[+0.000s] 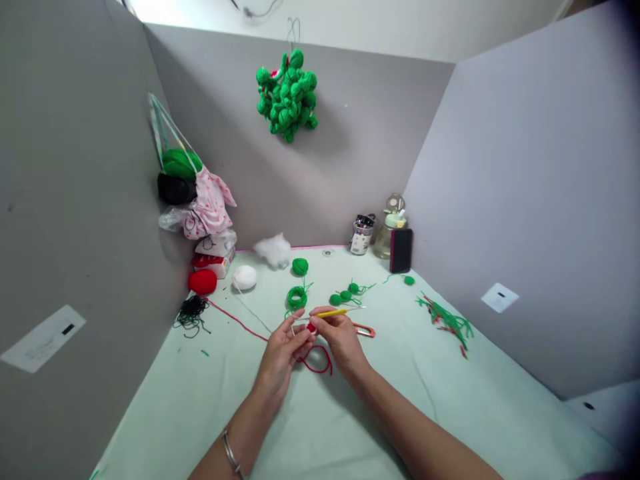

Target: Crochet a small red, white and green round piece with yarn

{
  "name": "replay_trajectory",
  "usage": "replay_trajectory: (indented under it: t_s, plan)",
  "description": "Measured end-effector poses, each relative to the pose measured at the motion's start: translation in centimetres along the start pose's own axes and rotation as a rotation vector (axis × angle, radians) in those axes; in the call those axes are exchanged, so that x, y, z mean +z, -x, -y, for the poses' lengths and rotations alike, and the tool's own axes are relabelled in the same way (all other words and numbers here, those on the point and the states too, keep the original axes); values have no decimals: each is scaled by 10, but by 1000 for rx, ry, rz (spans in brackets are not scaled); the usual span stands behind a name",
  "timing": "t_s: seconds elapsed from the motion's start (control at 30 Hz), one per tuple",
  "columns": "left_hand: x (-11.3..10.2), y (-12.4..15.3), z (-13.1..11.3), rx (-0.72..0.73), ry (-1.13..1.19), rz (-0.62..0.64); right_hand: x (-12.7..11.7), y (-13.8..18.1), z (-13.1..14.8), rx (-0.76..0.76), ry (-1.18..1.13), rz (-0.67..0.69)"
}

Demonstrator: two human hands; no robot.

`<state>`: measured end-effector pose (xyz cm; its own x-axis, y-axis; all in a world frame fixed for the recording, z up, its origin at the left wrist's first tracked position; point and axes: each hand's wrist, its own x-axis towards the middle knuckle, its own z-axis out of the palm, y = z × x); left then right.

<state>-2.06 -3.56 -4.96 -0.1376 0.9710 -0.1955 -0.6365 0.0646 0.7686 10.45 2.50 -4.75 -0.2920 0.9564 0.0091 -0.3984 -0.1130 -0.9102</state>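
Between my two hands is a small red and white crochet piece (311, 327). My left hand (286, 347) pinches it from the left, with white yarn near the fingers. In my right hand (340, 337) is a crochet hook (333, 313) with a yellow handle, its pale shaft pointing right. Red yarn (324, 363) loops below the hands, and a red strand runs back to a red yarn ball (203, 282). A white strand leads toward a white yarn ball (245, 277). Whether the hook's other tip sits in a stitch is hidden by the fingers.
Orange-handled snips (365, 330) lie just right of my right hand. Beyond are a green yarn coil (297, 297), small green balls (345, 295) and white stuffing (274, 251). Yarn scraps (445, 319) lie right; a phone (401, 251) leans near a jar. Grey partitions (350, 147) enclose the table.
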Motion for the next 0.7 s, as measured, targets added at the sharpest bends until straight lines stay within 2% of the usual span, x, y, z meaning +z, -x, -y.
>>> replay_trajectory:
  t_s: [0.17, 0.27, 0.53, 0.7]
  plan:
    - [2, 1, -4, 0, 26, 73, 4, 4, 7, 102, -122, 73]
    - [4, 1, -3, 2, 32, 75, 5, 5, 8, 161, -184, 94]
    - [4, 2, 5, -43, 48, -17, -2, 1, 2, 192, -258, 58]
    - [4, 3, 5, -66, 14, -88, -5, -1, -4, 211, -274, 100]
